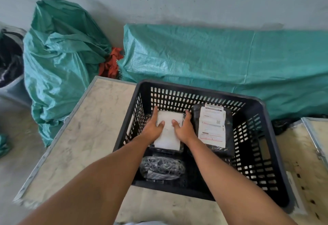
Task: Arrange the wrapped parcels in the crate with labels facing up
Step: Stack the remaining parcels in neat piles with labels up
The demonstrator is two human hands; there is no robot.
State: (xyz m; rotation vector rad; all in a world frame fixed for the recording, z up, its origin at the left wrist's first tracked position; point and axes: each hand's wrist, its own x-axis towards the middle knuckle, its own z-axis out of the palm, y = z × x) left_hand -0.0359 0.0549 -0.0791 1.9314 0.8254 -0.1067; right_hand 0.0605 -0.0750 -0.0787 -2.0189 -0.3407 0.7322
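A black slatted crate (266, 153) stands on a worn table. Inside, at the back left, lies a black-wrapped parcel with a white label (168, 136) facing up. My left hand (153, 128) grips its left edge and my right hand (183, 129) grips its right edge, thumbs lying on the label. To the right rests a second black parcel whose printed label (212, 125) faces up. Nearer to me in the crate lies a black bubble-wrapped parcel (162, 168) with no label showing.
The table (92, 136) has a metal edge and ends on the left. Green woven sacks (60, 61) (213, 59) lean by the wall behind it. A red cloth (111, 63) sits between them. Another table (312, 146) stands at the right.
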